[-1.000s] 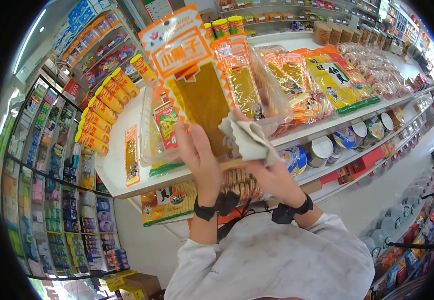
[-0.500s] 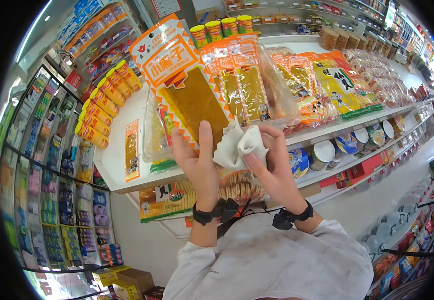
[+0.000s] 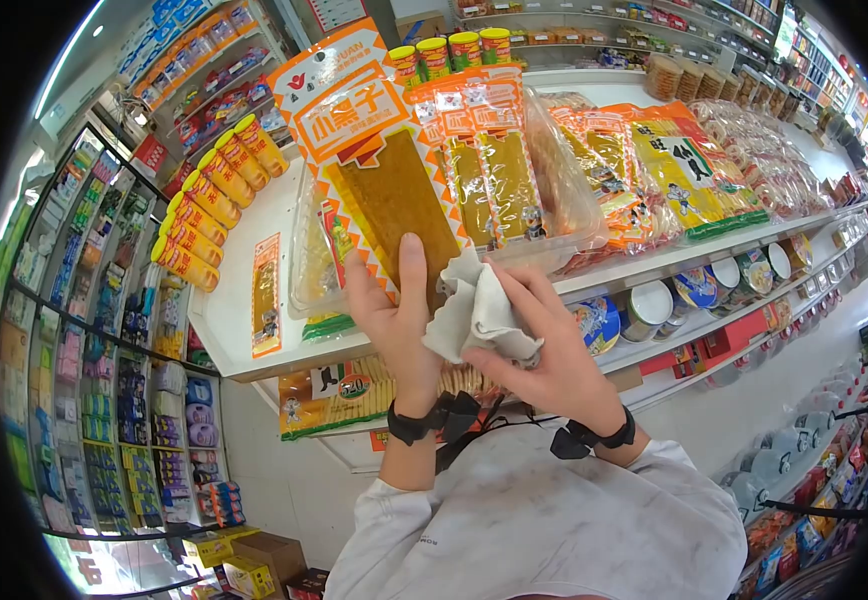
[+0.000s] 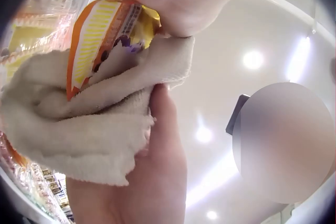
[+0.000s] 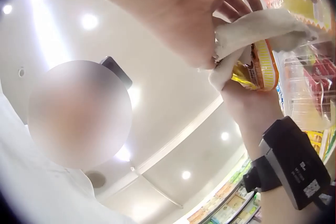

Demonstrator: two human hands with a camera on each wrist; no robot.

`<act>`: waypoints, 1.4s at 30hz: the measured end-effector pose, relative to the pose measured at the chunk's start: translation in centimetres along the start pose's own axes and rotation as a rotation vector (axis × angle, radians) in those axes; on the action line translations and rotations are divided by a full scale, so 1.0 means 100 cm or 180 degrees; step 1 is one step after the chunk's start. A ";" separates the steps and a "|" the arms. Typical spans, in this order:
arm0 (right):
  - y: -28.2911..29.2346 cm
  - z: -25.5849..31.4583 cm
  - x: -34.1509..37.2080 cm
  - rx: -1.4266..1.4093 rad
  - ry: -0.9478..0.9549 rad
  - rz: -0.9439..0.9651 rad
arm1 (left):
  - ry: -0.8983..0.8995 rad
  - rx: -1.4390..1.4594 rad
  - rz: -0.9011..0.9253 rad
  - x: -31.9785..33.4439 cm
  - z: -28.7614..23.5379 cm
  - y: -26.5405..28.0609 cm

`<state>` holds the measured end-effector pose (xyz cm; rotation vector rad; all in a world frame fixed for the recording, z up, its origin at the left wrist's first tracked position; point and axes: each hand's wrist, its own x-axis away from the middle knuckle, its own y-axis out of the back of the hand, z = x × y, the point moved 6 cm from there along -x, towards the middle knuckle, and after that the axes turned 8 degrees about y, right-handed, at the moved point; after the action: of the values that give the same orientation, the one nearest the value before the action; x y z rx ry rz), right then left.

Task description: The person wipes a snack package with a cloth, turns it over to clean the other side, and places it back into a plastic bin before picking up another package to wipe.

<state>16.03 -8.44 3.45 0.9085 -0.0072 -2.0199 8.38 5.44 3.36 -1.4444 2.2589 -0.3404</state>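
In the head view my left hand (image 3: 402, 335) holds a tall orange-and-white snack packet (image 3: 389, 200) by its lower end. The thumb lies across the front and the other fingers are at the left edge. The packet's window shows a flat brown-yellow sheet. My right hand (image 3: 562, 350) grips a folded, pale grey cloth (image 3: 479, 315) at the packet's lower right corner. Both wrist views show the cloth (image 4: 89, 108) lapping round the packet's bottom end (image 5: 265, 66). That corner is largely hidden under the cloth.
Similar packets (image 3: 499, 170) stand in a clear plastic tray (image 3: 574, 225) behind. One lies alone (image 3: 266, 295) on the white shelf (image 3: 219, 345). Yellow canisters (image 3: 194, 225) line the left edge. Large yellow bags (image 3: 689, 165) lie to the right, with tins (image 3: 646, 305) on the shelf below.
The packet has come slightly down and tilted to the left since a second ago. The right hand has shifted the cloth about the packet's lower corner, and the cloth's folds have changed.
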 end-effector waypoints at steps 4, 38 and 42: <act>-0.002 -0.010 0.003 -0.0202 -0.0164 0.0170 | -0.0091 -0.0089 0.0000 -0.005 0.007 0.006; 0.080 -0.010 -0.016 -0.1132 -0.0077 -0.2070 | 0.0413 -0.1651 0.2381 0.028 0.028 0.034; 0.087 -0.024 -0.012 -0.1788 -0.0123 -0.2523 | 0.0162 -0.2247 0.2052 0.020 0.017 0.058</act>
<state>24.19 -11.98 5.34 0.5352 0.9846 -2.5361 3.88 6.09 -1.10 -0.8636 2.8686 0.6847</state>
